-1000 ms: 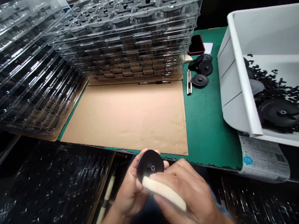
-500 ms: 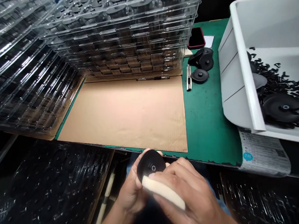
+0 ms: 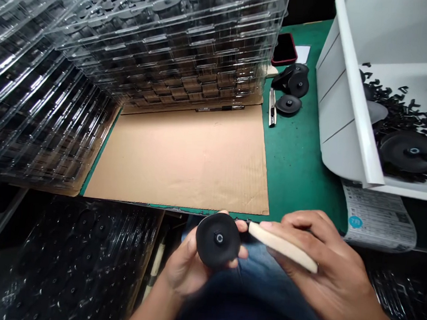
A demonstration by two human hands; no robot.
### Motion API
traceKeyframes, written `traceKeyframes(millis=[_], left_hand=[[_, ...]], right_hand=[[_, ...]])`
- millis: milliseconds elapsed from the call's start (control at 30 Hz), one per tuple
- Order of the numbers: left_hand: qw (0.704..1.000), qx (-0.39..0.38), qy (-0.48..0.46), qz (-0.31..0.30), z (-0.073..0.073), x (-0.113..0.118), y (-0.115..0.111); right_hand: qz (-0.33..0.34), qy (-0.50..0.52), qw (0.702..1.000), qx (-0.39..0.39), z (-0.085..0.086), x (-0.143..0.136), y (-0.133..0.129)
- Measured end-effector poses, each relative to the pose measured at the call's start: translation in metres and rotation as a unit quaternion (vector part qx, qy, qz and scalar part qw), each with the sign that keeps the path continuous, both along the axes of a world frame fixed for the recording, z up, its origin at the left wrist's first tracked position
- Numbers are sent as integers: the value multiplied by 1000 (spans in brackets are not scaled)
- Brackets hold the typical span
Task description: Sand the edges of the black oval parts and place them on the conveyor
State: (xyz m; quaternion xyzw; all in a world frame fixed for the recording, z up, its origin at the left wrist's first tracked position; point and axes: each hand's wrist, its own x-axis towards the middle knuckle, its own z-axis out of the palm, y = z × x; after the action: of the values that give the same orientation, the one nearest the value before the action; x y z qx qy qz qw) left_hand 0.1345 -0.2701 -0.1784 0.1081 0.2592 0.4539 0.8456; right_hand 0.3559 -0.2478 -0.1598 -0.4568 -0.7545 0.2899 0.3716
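One black disc is held in the left hand, its fingers curled around the rim and its face turned up, just off the near edge of the table. A pale pad is pinched between the thumb and fingers of the right hand; its tip is kept beside the disc, with a gap between them. A small raised fitting is seated at the middle of the disc, so that part seems to be in place; whether it is fully fixed cannot be told.

Beyond the cardboard sheet, which reaches the near edge, clear trays are stacked high, with dark round shapes seen in the upper layers. Loose discs are left toward the far edge, by a box cutter. Many small black clips are left loose in the white bin at the right, with larger-looking discs among them. More seems left to be handled, then, though how many pieces are finished cannot be counted.
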Motion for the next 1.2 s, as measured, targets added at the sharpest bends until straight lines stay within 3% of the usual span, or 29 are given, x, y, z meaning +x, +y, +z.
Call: traceKeyframes(millis=[100,233,300,400,500,567,700,833,900,967,1067,1133,1200], left_hand=[[997,-10,9,-78,-2,-1,2],[976,-24,111,-186,-7,-3,4],[964,-13,175,-202,-7,-6,6],[969,23,205,-134,-7,-8,6],[966,103,238,-14,-9,-4,3],[954,151,257,33,-10,2,0],[948,189,237,99,-14,9,-4],[952,241,159,104,-16,9,-3],[953,244,139,114,-14,9,-2],[954,230,137,132,-11,10,-2],[960,196,130,154,-5,13,-3],[966,173,121,150,-1,15,-4],[970,149,118,152,1,16,-5]], right_hand=[[70,70,991,-86,4,-7,11],[249,158,924,-245,11,-23,24],[248,194,904,-290,9,-29,24],[157,295,880,-338,-3,-36,17],[52,436,822,-363,-14,-45,9],[5,499,786,-366,-15,-52,5],[4,539,744,-395,-8,-65,-1],[19,531,716,-453,-10,-67,-6],[37,501,744,-441,-14,-62,-5],[44,434,816,-379,-15,-56,-1],[14,302,930,-209,-7,-51,5],[22,236,967,-90,3,-52,7],[49,199,979,-7,11,-56,5]])
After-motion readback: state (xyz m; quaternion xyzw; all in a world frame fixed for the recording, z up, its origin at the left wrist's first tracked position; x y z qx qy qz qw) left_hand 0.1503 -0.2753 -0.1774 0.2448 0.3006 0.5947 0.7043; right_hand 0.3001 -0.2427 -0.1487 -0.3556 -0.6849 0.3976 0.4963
